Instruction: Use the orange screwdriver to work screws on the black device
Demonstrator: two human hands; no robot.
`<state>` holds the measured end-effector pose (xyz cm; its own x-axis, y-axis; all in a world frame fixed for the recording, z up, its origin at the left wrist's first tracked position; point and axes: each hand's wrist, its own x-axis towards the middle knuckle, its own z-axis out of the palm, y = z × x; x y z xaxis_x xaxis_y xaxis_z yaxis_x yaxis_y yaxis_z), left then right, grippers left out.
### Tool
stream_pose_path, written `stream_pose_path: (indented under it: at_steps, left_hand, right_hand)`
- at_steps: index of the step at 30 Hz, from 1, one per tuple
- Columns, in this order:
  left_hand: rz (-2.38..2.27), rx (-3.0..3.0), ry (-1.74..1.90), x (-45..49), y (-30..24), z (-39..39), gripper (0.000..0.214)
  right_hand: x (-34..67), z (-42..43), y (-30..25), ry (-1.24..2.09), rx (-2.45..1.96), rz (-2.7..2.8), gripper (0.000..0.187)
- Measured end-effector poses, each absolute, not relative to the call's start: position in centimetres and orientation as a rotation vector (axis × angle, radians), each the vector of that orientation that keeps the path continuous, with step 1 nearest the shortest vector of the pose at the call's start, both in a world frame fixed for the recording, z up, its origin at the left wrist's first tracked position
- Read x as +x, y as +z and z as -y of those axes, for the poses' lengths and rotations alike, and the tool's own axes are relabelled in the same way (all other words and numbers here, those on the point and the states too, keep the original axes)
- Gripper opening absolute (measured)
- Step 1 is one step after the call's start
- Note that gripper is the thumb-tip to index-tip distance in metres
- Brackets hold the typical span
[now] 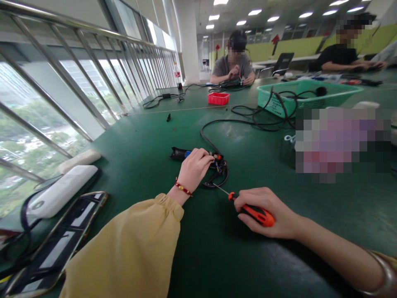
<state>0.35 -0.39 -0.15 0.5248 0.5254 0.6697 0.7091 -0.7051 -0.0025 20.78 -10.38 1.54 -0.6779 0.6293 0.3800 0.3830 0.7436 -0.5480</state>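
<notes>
My left hand (pixel 196 167) is closed over a slim black corded device (pixel 179 153) lying on the table, covering its middle. Loose wires (pixel 221 165), some blue and yellow, and an orange-red part show at the device's right end. In my right hand (pixel 269 211) is a screwdriver (pixel 259 216) with an orange and black handle. Its thin shaft points left, and the tip is close to a black curved piece (pixel 210 185) below the wires; I cannot tell if they touch. A black cord (pixel 214 124) curves away from the device.
Behind stand a small red basket (pixel 218 98) and a green basket (pixel 276 103) with black cables. A small black part (pixel 168 117) lies at centre left. A phone (pixel 58 248) and white case (pixel 62 192) are by the railing (pixel 77 37). Two people sit across the table.
</notes>
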Motion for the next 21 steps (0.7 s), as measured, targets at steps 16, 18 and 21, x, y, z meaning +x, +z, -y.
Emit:
stream_pose_path:
  at_steps: [16, 18, 21]
  left_hand:
    - [1.184, -2.514, -0.704, -1.4, 0.3, 0.2, 0.044]
    - [1.212, -2.565, -0.640, -2.2, -0.1, -0.3, 0.053]
    - [1.242, -2.595, -0.543, -2.8, -0.4, -0.8, 0.054]
  right_hand:
    - [21.1, 10.6, 1.2, 0.285, -0.868, 2.022, 0.011]
    - [21.0, 10.7, 1.0, 0.273, -0.965, 1.850, 0.012]
    - [21.0, 10.6, 0.6, 0.244, -1.024, 1.676, 0.019]
